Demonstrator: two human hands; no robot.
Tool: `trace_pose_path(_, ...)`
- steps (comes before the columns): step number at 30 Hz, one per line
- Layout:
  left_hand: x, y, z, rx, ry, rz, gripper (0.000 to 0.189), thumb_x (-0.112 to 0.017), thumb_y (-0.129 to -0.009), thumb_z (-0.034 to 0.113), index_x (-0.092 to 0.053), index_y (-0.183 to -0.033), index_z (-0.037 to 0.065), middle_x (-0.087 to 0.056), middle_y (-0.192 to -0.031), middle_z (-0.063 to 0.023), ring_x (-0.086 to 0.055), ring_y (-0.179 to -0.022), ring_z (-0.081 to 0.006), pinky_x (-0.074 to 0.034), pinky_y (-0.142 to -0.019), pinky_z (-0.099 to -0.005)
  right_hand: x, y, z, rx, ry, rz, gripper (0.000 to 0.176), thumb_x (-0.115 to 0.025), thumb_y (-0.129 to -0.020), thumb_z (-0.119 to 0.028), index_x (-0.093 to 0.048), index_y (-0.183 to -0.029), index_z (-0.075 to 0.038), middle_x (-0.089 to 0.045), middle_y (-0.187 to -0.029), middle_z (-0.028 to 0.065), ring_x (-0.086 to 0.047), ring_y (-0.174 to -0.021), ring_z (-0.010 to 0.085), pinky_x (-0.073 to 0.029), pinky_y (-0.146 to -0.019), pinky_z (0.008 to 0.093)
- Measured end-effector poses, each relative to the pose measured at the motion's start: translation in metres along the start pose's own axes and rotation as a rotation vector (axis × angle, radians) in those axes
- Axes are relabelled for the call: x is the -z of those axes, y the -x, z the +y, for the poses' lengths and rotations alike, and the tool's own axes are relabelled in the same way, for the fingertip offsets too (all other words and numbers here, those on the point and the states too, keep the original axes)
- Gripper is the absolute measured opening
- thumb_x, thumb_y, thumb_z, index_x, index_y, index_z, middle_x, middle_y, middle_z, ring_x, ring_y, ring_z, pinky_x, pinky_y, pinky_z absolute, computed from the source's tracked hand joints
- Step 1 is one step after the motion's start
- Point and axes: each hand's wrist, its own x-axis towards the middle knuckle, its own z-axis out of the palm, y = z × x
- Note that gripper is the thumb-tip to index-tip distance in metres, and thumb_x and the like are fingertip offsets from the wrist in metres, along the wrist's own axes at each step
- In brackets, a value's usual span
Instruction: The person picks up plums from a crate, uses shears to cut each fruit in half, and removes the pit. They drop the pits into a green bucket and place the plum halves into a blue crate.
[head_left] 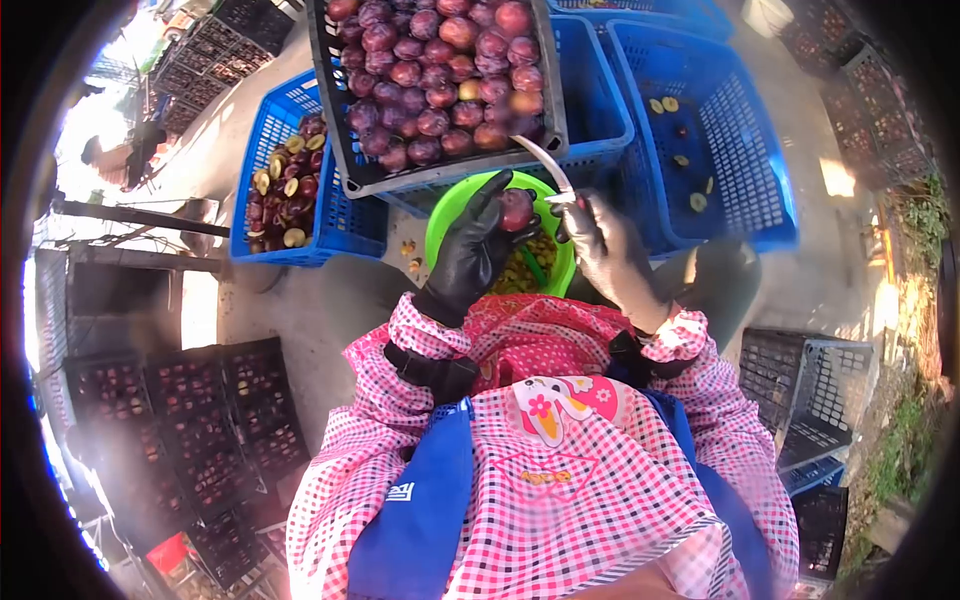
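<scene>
My left hand (466, 252), in a black glove, is closed around a dark red plum (516, 210) above a bright green basin (437, 225). Yellowish bits of fruit lie in the basin, along with a green object that I cannot make out. A knife with a curved blade (545, 160) is gripped in my right hand (608, 250), also gloved; its blade points up and to the left, beside the plum. Just beyond my hands, whole plums (435, 75) fill a black crate (400, 184) propped on a blue one.
To the left, a blue crate (262, 135) holds cut plums (292, 185). Several cut pieces lie in another blue crate (745, 130) on the right. Stacked dark crates (190, 430) of fruit stand at lower left, with a grey crate (835, 385) at lower right.
</scene>
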Motion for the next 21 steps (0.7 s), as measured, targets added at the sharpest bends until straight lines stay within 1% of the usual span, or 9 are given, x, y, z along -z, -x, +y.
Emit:
trace_pose_path(1,0.0,0.001,-0.002,-0.013,-0.054,0.004,0.047,-0.052,-0.099,0.025,-0.041,-0.139,0.003,-0.051,-0.134,-0.0115,-0.05,-0.124,-0.025,-0.043,-0.104,-0.0443,-0.002,0.0,0.0,0.073,0.112,0.034,0.02,-0.057,-0.096,-0.024,-0.059,-0.097,-0.004,-0.06,-0.076,0.0165,-0.059,-0.065,0.0312,-0.044,-0.058,0.0381)
trace_pose_path(2,0.0,0.002,-0.004,-0.009,-0.048,0.005,0.047,-0.052,-0.099,0.025,-0.041,-0.139,0.003,-0.051,-0.134,-0.0115,-0.05,-0.124,-0.025,-0.043,-0.104,-0.0443,-0.003,0.0,-0.01,0.114,0.164,0.059,0.022,-0.057,-0.096,-0.026,-0.059,-0.095,-0.004,-0.062,-0.075,0.0195,-0.061,-0.067,0.0383,-0.044,-0.057,0.0424)
trace_pose_path(4,0.0,0.003,-0.005,-0.002,-0.159,0.018,0.048,-0.053,-0.099,0.022,-0.039,-0.139,0.001,-0.051,-0.133,-0.0099,-0.049,-0.124,-0.0197,-0.041,-0.106,-0.0362,-0.005,-0.001,-0.006,0.094,0.218,0.019,0.024,-0.057,-0.096,-0.026,-0.058,-0.091,-0.003,-0.062,-0.072,0.0205,-0.061,-0.066,0.0403,-0.043,-0.055,0.0446)
trace_pose_path(5,-0.003,0.005,-0.005,0.009,-0.137,0.017,0.046,-0.055,-0.098,0.021,-0.042,-0.137,0.001,-0.053,-0.131,-0.0092,-0.05,-0.123,-0.0185,-0.041,-0.105,-0.0327,-0.006,-0.002,-0.008,0.089,0.219,0.018,0.024,-0.057,-0.096,-0.026,-0.058,-0.091,-0.003,-0.062,-0.072,0.0205,-0.061,-0.066,0.0403,-0.043,-0.055,0.0446)
trace_pose_path(9,-0.005,0.006,-0.007,0.021,-0.155,0.03,0.045,-0.055,-0.098,0.026,-0.045,-0.134,0.0,-0.056,-0.127,-0.0077,-0.052,-0.12,-0.0176,-0.041,-0.103,-0.0321,-0.005,-0.001,-0.015,0.134,0.252,-0.005,0.026,-0.057,-0.095,-0.026,-0.057,-0.086,-0.002,-0.061,-0.069,0.0213,-0.061,-0.064,0.0408,-0.043,-0.053,0.0454)
trace_pose_path(14,-0.007,0.008,-0.008,0.017,-0.187,0.028,0.048,-0.049,-0.099,0.04,-0.051,-0.129,0.002,-0.058,-0.122,-0.0042,-0.055,-0.111,-0.0154,-0.043,-0.097,-0.031,-0.01,0.0,-0.009,0.171,0.231,-0.011,0.026,-0.057,-0.095,-0.026,-0.058,-0.086,-0.001,-0.06,-0.067,0.022,-0.061,-0.062,0.0401,-0.044,-0.053,0.0449)
trace_pose_path(17,-0.003,0.007,-0.007,0.081,-0.186,0.05,0.049,-0.047,-0.1,0.043,-0.052,-0.128,0.004,-0.059,-0.12,-0.0038,-0.055,-0.109,-0.0141,-0.044,-0.095,-0.0304,-0.01,-0.002,-0.009,0.149,0.201,-0.049,0.025,-0.057,-0.095,-0.025,-0.057,-0.086,-0.001,-0.059,-0.067,0.0219,-0.061,-0.061,0.0399,-0.044,-0.052,0.0448)
trace_pose_path(20,-0.004,0.008,-0.007,0.069,-0.262,0.105,0.048,-0.047,-0.1,0.042,-0.052,-0.128,0.003,-0.059,-0.118,-0.0039,-0.055,-0.107,-0.0133,-0.044,-0.094,-0.0303,-0.012,-0.001,-0.006,0.14,0.222,-0.064,0.022,-0.059,-0.093,-0.023,-0.056,-0.086,-0.002,-0.06,-0.066,0.0209,-0.06,-0.06,0.0395,-0.044,-0.052,0.0445)
trace_pose_path(21,-0.008,0.009,-0.004,0.068,-0.263,0.102,0.048,-0.047,-0.1,0.042,-0.052,-0.128,0.003,-0.059,-0.118,-0.0039,-0.055,-0.107,-0.0133,-0.044,-0.094,-0.0303,-0.014,0.002,-0.005,0.218,0.297,-0.014,0.02,-0.06,-0.092,-0.021,-0.056,-0.085,-0.003,-0.06,-0.066,0.0202,-0.06,-0.06,0.039,-0.045,-0.052,0.0442)
